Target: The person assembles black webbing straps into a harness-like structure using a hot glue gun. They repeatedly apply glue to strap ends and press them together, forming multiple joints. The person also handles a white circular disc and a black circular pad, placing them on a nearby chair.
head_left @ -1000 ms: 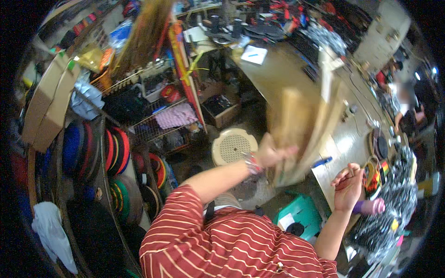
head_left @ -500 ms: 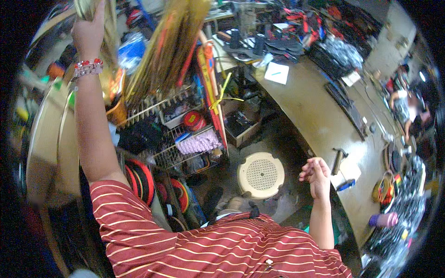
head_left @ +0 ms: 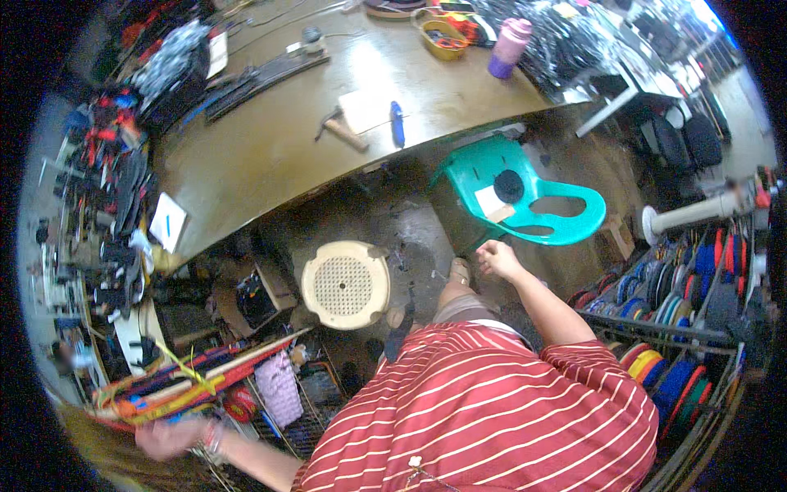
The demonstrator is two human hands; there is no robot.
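At the lower left my left hand (head_left: 170, 439) is smeared by motion, so its fingers do not show clearly. It is beside a bundle of long sticks and strips (head_left: 197, 385) in red, yellow and orange, tied with a yellow band; whether it touches them I cannot tell. My right hand (head_left: 498, 259) hangs in the air in front of my body, its fingers loosely curled and somewhat apart, with nothing visible in them. Nearest to it is a green plastic chair (head_left: 566, 225), on whose seat lie a round black piece (head_left: 508, 187) and a white paper.
A cream plastic stool (head_left: 344, 283) stands on the floor before me. The long table (head_left: 270, 164) bears a hammer (head_left: 344, 134), a blue cutter (head_left: 398, 123), a yellow basket (head_left: 443, 41) and a purple-pink bottle (head_left: 510, 49). Racks with coloured rolls (head_left: 676, 385) stand at the right.
The view has swung to the right, bringing in the green chair and the roll racks. My left hand has come down from the raised olive-brown strips; my right hand still hangs free.
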